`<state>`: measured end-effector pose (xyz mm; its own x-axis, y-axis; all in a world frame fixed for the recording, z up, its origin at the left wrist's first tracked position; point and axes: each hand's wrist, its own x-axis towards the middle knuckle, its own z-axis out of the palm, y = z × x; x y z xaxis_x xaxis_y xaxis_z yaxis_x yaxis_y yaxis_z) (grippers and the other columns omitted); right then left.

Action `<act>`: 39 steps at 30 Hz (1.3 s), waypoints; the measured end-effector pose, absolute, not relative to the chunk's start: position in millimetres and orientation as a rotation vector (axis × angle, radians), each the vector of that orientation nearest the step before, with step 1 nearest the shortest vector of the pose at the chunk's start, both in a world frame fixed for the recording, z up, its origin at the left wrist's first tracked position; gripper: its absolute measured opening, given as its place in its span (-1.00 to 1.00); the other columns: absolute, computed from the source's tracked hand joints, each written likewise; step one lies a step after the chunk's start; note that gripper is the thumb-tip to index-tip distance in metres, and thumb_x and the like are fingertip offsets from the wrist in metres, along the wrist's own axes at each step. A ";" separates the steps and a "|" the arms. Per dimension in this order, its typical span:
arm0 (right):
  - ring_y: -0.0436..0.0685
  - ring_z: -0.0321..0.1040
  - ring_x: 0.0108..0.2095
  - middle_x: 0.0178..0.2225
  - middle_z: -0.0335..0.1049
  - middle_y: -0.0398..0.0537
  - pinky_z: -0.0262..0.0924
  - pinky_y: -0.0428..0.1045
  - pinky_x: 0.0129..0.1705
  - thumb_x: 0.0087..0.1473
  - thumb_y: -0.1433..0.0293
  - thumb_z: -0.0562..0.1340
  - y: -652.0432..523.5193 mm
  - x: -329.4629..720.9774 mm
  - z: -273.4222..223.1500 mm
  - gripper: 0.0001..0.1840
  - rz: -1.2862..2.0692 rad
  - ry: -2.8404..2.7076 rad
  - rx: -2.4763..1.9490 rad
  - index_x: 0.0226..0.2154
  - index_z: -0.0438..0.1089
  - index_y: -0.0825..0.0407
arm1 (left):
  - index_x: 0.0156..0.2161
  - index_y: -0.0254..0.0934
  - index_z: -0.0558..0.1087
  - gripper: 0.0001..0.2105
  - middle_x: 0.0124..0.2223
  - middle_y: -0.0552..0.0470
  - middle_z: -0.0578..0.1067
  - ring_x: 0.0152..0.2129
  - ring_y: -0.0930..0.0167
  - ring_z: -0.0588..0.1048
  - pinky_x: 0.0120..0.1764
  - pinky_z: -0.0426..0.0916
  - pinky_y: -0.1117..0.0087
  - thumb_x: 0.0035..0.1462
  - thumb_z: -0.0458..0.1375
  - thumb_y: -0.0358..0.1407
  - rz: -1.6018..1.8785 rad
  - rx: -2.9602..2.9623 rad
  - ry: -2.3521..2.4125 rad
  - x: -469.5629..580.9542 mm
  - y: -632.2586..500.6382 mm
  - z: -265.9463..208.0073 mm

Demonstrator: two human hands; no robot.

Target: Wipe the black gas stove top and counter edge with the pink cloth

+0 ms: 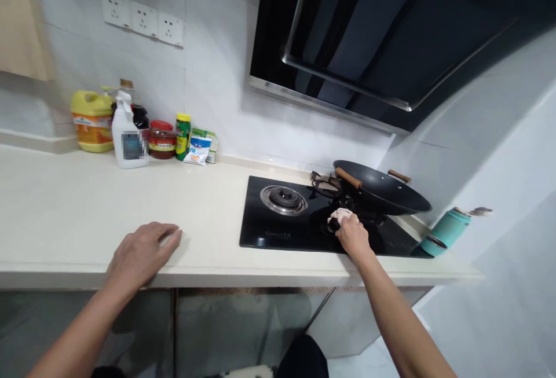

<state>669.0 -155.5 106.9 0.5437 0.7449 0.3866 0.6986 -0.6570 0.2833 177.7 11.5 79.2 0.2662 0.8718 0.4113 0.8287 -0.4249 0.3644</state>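
My right hand (354, 234) is closed on a crumpled whitish cloth (343, 214), held against the black glass gas stove (278, 233) by a dark control knob (333, 226). My left hand (141, 249) rests on the pale countertop (208, 216) near its front edge, holding nothing, with the thumb apart from the fingers. On the stove's left side a round burner (284, 199) is bare, its pan support off. A black wok (382, 187) with wooden handles sits toward the right of the stove, beside a dark pan support (325, 187).
Along the back wall stand a white spray bottle (127, 140), a yellow jug (92, 123), a red-lidded jar (162, 140), a green shaker (183, 138) and a small packet (198, 151). A range hood (347, 36) hangs low overhead. A turquoise canister (449, 230) is at the right.
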 end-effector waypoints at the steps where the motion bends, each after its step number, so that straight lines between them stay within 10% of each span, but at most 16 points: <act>1: 0.25 0.45 -0.13 0.00 0.27 0.25 0.28 -0.01 -0.22 0.23 0.34 0.17 -157.6 663.9 105.9 -0.63 0.753 1.236 2.683 0.03 0.40 0.19 | -0.10 -0.24 0.56 -0.49 0.01 -0.10 0.59 -0.01 0.16 0.50 0.00 0.33 0.18 0.22 -0.14 0.01 0.871 2.439 1.641 177.7 10.9 79.1; 22: 0.24 0.42 -0.04 0.12 0.32 0.11 0.17 0.02 -0.08 0.24 0.21 0.14 -146.2 589.7 116.0 -0.49 0.232 1.782 2.651 0.21 0.28 -0.07 | -0.07 -0.25 0.55 -0.53 0.01 -0.10 0.59 0.01 0.17 0.47 0.01 0.27 0.18 0.27 -0.12 -0.03 0.858 2.478 1.613 178.5 9.0 78.7; 39: 0.15 0.47 -0.08 0.05 0.49 0.05 0.26 -0.10 -0.12 0.06 0.34 0.36 -32.6 740.0 127.2 -0.27 -0.124 1.951 2.724 0.27 0.23 0.00 | -0.16 -0.15 0.57 -0.50 -0.05 -0.04 0.61 -0.08 0.17 0.54 -0.02 0.37 0.19 0.16 -0.09 0.10 0.807 2.380 1.689 174.0 19.8 78.7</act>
<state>740.0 -32.6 127.2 0.3275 0.9428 0.0625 0.9273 -0.3080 -0.2128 174.0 19.8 78.7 0.2383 0.9041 0.3546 0.8436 -0.3736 0.3856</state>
